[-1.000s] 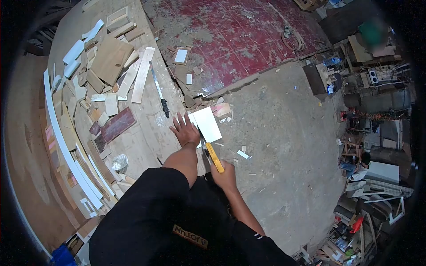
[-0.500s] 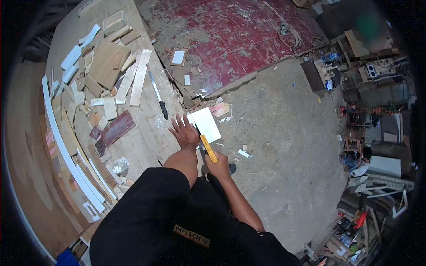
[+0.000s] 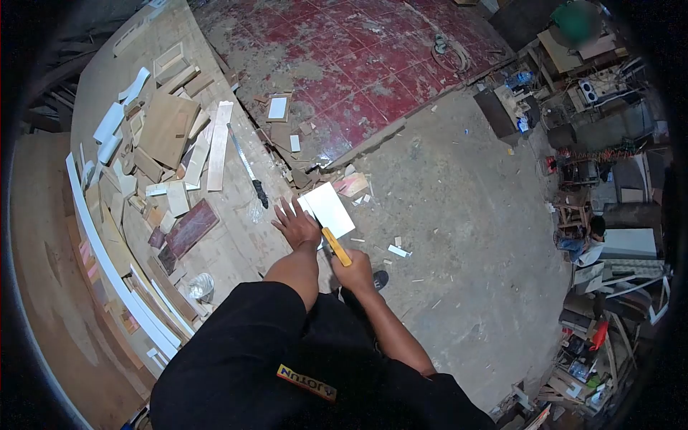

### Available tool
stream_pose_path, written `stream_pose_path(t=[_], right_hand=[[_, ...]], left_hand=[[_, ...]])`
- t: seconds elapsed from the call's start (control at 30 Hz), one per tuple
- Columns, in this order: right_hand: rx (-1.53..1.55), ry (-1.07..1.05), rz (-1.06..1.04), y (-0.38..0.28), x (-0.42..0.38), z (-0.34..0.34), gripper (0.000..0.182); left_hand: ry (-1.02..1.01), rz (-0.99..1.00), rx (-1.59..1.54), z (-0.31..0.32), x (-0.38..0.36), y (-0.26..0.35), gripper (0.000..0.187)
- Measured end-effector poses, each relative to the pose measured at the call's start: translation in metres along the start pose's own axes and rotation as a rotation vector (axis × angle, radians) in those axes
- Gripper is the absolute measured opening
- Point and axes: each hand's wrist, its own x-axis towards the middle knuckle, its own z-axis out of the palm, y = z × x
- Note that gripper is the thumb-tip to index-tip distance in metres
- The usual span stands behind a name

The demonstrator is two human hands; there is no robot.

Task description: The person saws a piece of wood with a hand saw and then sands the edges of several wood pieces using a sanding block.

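At the workbench edge, my left hand [image 3: 297, 225] lies flat with its fingers spread, pressing beside and partly on the left edge of a white board [image 3: 328, 208]. The board sticks out past the bench over the floor. My right hand [image 3: 354, 270] is closed around the lower end of a yellow utility knife [image 3: 337, 248]. Its dark, narrow blade points up along the board's left side, close to my left fingers; whether the tip touches the board is hard to see. A hand saw [image 3: 246, 165] with a black handle rests on the bench, left of the board.
Wood offcuts [image 3: 168, 129] are heaped on the workbench [image 3: 240, 247], with a clear plastic cup [image 3: 201, 286] nearer me. Scraps lie on the concrete floor [image 3: 459, 236]. A raised red tiled floor [image 3: 365, 79] is ahead. At far right a person [image 3: 589, 244] is near piled materials.
My view has shifted slightly, so the bench and floor sit a little differently. The knife has drawn back a little toward me along the board. My left hand stays spread in place.
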Motion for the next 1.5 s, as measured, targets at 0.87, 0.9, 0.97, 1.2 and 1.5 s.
stream_pose_path(t=[0.87,0.9,0.97,1.2,1.5], right_hand=[[-0.017,-0.028,0.035,-0.027,-0.068,-0.049,0.024],[-0.015,-0.031,0.047,-0.029,-0.072,-0.051,0.024],[-0.012,-0.037,0.066,-0.018,-0.068,-0.044,0.024],[0.035,0.054,-0.091,0.01,-0.003,0.013,0.026],[-0.027,-0.034,0.069,-0.019,-0.07,-0.046,0.026]], left_hand=[[0.055,-0.008,-0.049,0.007,0.001,-0.006,0.066],[0.034,-0.011,-0.055,0.001,0.001,-0.005,0.066],[0.005,-0.025,-0.062,0.0,-0.002,-0.005,0.066],[0.023,-0.005,-0.077,-0.001,0.003,-0.005,0.065],[0.001,-0.021,-0.055,0.003,0.0,-0.007,0.063]])
